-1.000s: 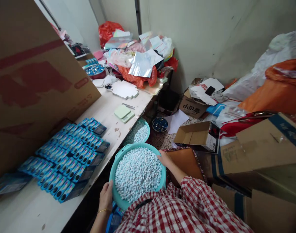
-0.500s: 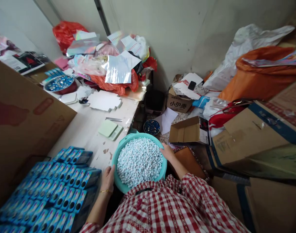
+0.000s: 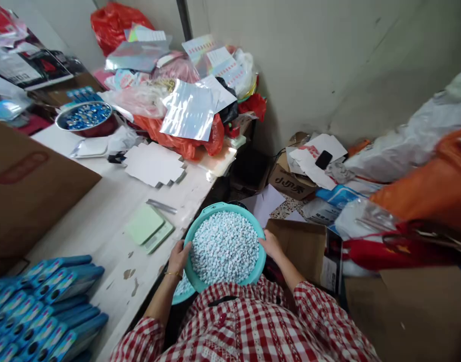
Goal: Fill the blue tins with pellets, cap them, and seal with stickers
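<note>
A turquoise plastic basin (image 3: pixel 187 240), heaped with small white and pale blue pieces (image 3: pixel 225 246), is held up against my checked shirt. My left hand (image 3: pixel 178 257) grips its left rim, fingers closed over the edge. On the opposite side, my right hand (image 3: pixel 271 245) has hold of the right rim. Below and to the left, part of a second turquoise basin (image 3: pixel 183 296) with similar pieces shows; the rest of it is hidden. Left of the basins, a pale green kitchen scale (image 3: pixel 149 229) lies on the table.
Rows of blue packs (image 3: pixel 37 306) and a large cardboard box (image 3: pixel 34 196) occupy the table's left. A red bowl of blue pieces (image 3: pixel 87 120) and piled plastic bags stand farther back. An open carton (image 3: pixel 298 246) and orange bag (image 3: pixel 423 191) are on the right.
The view has swung, shifting the table contents. The held basin has moved slightly right and away from the table in view, with both hands still on it; the second basin below now shows.
</note>
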The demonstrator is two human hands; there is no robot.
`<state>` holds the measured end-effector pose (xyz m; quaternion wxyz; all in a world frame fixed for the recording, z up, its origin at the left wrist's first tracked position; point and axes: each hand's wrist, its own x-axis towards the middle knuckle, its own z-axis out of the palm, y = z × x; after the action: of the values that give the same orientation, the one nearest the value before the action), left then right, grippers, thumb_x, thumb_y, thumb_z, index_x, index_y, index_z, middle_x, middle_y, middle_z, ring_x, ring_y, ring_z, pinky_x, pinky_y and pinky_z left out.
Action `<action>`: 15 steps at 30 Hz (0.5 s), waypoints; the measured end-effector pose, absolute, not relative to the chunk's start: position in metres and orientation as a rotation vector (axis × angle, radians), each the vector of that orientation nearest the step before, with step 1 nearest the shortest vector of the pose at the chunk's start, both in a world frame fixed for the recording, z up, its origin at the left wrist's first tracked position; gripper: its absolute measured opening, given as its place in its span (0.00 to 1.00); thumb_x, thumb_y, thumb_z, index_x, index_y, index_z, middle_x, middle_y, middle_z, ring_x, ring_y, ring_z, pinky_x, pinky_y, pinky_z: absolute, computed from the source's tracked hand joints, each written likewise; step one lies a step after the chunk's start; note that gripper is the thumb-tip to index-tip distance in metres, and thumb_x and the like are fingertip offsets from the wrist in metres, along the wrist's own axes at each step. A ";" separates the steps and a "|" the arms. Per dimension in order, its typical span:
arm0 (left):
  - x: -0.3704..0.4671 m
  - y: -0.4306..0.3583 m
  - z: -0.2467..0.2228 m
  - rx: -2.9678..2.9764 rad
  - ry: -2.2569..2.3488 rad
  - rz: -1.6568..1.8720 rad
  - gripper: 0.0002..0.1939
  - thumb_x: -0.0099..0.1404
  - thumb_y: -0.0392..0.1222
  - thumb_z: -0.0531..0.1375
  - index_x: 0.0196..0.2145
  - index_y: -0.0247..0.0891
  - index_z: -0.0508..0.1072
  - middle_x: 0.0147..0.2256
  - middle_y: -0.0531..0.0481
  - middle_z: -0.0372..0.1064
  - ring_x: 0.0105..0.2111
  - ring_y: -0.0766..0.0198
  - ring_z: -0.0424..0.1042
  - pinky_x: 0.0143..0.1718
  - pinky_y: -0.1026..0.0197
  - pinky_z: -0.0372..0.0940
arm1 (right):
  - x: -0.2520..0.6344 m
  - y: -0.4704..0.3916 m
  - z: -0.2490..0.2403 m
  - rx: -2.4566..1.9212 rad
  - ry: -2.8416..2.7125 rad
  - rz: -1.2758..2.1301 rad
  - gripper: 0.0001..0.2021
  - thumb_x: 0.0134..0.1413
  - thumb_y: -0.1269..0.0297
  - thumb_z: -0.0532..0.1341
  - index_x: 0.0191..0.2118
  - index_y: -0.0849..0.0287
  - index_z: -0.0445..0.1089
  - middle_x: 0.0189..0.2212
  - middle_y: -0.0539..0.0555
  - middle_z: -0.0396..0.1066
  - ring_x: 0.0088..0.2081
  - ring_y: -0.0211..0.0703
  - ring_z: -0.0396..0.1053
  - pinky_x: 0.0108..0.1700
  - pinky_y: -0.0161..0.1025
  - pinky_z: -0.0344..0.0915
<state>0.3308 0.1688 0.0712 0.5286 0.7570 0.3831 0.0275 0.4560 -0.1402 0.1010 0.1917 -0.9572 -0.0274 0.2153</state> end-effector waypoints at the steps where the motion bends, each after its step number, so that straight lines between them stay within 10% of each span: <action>1: 0.352 0.162 0.063 1.814 0.937 0.034 0.18 0.46 0.57 0.54 0.24 0.38 0.65 0.22 0.55 0.58 0.25 0.65 0.59 0.26 0.63 0.57 | 0.479 -0.147 0.092 -2.686 -0.081 0.643 0.08 0.51 0.67 0.53 0.36 0.60 0.65 0.34 0.55 0.70 0.35 0.41 0.65 0.34 0.33 0.53; 15: 0.566 0.062 -0.073 1.728 1.110 -0.554 0.07 0.51 0.41 0.56 0.27 0.35 0.70 0.23 0.50 0.68 0.27 0.61 0.69 0.30 0.63 0.62 | 0.655 -0.259 -0.076 -2.574 0.266 1.026 0.07 0.50 0.71 0.52 0.35 0.60 0.65 0.34 0.54 0.71 0.38 0.40 0.67 0.36 0.32 0.56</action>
<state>0.5664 0.0616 -0.0729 0.4858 0.7099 0.4562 -0.2278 0.6545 -0.2588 -0.0761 0.1779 -0.9099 0.0940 0.3626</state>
